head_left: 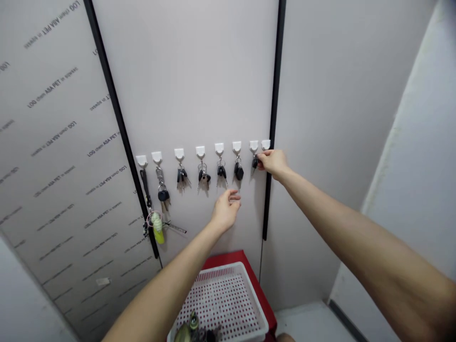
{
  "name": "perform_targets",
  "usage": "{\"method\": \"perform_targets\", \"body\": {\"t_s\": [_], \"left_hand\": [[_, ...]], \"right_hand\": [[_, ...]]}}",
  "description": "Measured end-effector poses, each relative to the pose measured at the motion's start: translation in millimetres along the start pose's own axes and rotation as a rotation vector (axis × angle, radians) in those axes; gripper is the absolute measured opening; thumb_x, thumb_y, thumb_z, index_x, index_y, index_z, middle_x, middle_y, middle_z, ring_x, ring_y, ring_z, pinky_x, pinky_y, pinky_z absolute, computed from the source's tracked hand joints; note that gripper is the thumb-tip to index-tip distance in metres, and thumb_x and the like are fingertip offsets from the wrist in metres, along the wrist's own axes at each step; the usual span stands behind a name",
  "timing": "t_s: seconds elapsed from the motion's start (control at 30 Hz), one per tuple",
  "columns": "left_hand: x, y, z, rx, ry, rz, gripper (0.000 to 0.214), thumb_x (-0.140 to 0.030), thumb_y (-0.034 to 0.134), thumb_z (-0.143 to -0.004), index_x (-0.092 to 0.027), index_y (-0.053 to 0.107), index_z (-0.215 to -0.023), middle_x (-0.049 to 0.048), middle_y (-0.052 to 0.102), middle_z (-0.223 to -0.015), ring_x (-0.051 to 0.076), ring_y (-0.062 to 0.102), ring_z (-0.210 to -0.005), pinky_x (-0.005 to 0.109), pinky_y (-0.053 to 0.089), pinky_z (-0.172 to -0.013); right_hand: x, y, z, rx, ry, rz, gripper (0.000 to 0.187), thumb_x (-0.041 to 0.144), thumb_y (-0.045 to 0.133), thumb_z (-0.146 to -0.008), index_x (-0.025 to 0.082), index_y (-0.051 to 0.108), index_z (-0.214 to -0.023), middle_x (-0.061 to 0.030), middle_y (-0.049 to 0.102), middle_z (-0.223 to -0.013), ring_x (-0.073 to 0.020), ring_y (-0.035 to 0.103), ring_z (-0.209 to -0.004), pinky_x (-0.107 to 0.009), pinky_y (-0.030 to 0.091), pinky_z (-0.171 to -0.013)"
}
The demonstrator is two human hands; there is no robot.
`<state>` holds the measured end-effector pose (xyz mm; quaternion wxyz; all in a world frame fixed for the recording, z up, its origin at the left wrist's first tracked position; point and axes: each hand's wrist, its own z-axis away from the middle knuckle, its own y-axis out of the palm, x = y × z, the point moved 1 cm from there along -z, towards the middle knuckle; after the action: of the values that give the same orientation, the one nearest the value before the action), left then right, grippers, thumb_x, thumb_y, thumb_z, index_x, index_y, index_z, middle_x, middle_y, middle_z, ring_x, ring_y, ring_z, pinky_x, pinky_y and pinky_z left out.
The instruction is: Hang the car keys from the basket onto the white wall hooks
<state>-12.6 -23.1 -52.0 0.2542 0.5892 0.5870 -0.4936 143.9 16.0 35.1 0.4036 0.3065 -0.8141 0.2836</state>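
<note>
Fingertips pinched on the person's right hand (274, 161), right beside the black key (254, 163) under a white hook (253, 145); their grip can't be told! The left hand (225, 209), fingers loosely open, hovers below the row; beneath, a white basket (262, 320) on red cloth (270, 311).

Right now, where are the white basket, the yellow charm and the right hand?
White basket (228, 297), head view: its bare bottom.
Yellow charm (158, 236), head view: its middle.
Right hand (274, 162), head view: its back.
</note>
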Motion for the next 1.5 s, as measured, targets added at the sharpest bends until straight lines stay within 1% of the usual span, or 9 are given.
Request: {"method": "perform_targets", "body": {"t_s": [0.13,0.23,0.43,0.57,0.7,0.87,1.2,1.33,1.5], "left_hand": [[54.3,-31.8,38.8,0.060,-0.069,-0.111,0.026,-0.012,0.042,-0.064,-0.012,0.047,-0.089,0.0070,0.055,-0.088,0.010,0.051,-0.074,0.022,0.039,-0.067],[92.6,-63.7,82.3,0.119,-0.126,-0.268,0.023,-0.016,0.042,-0.065,-0.014,0.049,-0.087,0.0053,0.056,-0.087,0.011,0.050,-0.078,0.024,0.038,-0.071],[131.0,-96.0,156.8,0.243,-0.240,-0.677,0.024,-0.016,0.041,-0.065,-0.016,0.052,-0.087,0.0046,0.056,-0.089,0.013,0.048,-0.083,0.026,0.034,-0.076],[142.4,-90.2,181.6,0.359,-0.207,-0.832,0.025,-0.016,0.044,-0.063,-0.019,0.052,-0.087,0.0029,0.056,-0.089,0.015,0.046,-0.085,0.028,0.031,-0.077],[153.3,-82.8,193.1,0.371,-0.150,-0.871,0.023,-0.015,0.044,-0.063,-0.020,0.053,-0.083,0.0015,0.056,-0.082,0.014,0.044,-0.082,0.027,0.031,-0.075],[159.0,-81.4,195.0,0.352,-0.149,-0.857,0.024,-0.013,0.044,-0.062,-0.020,0.052,-0.083,0.0008,0.055,-0.081,0.014,0.043,-0.081,0.025,0.031,-0.073],[149.7,-80.2,190.9,0.373,-0.182,-0.859,0.023,-0.013,0.044,-0.061,-0.020,0.053,-0.081,0.0012,0.055,-0.080,0.014,0.043,-0.081,0.025,0.031,-0.072],[151.0,-81.4,192.6,0.371,-0.194,-0.858,0.025,-0.012,0.044,-0.061,-0.021,0.052,-0.084,0.0007,0.055,-0.083,0.014,0.043,-0.083,0.025,0.031,-0.074],[149.2,-81.0,190.5,0.344,-0.211,-0.843,0.026,-0.015,0.043,-0.064,-0.021,0.051,-0.088,0.0016,0.054,-0.090,0.015,0.043,-0.088,0.029,0.027,-0.081]], "right_hand": [[-24.9,-0.1,13.4,-0.066,-0.077,0.101,0.020,0.020,0.044,-0.063,0.012,0.056,-0.076,-0.0019,0.054,-0.055,-0.0096,0.050,-0.048,-0.022,0.041,-0.046],[-56.9,10.5,59.5,-0.035,-0.126,0.141,0.024,0.019,0.041,-0.064,0.015,0.054,-0.084,-0.0036,0.057,-0.067,-0.0106,0.051,-0.055,-0.023,0.040,-0.051],[-115.8,69.8,225.4,0.901,-0.157,0.172,0.017,0.016,0.043,-0.062,0.016,0.059,-0.068,-0.0027,0.060,-0.068,-0.0114,0.052,-0.061,-0.023,0.039,-0.059],[-125.7,102.4,284.4,1.163,-0.212,0.227,0.019,0.017,0.044,-0.061,0.016,0.060,-0.071,-0.0018,0.060,-0.067,-0.0097,0.051,-0.058,-0.019,0.037,-0.055],[-121.7,115.3,293.6,1.309,-0.270,0.414,0.020,0.020,0.049,-0.056,0.019,0.061,-0.072,-0.0010,0.061,-0.067,-0.0115,0.052,-0.061,-0.019,0.034,-0.053],[-120.3,122.1,293.4,1.292,-0.280,0.632,0.020,0.022,0.049,-0.055,0.020,0.062,-0.070,-0.0048,0.062,-0.069,-0.0165,0.054,-0.065,-0.022,0.033,-0.051],[-118.3,125.5,300.2,1.397,-0.492,0.536,0.025,0.014,0.041,-0.058,0.021,0.061,-0.073,-0.0028,0.062,-0.070,-0.0153,0.054,-0.066,-0.021,0.034,-0.054],[-114.5,125.9,288.5,1.379,-0.442,0.493,0.019,0.014,0.042,-0.058,0.017,0.059,-0.066,-0.0032,0.060,-0.064,-0.0124,0.051,-0.059,-0.020,0.033,-0.051],[-112.5,113.9,260.8,1.299,-0.185,0.203,0.013,0.017,0.040,-0.063,0.014,0.052,-0.065,0.0012,0.052,-0.053,-0.0067,0.043,-0.048,-0.016,0.031,-0.044]]}}
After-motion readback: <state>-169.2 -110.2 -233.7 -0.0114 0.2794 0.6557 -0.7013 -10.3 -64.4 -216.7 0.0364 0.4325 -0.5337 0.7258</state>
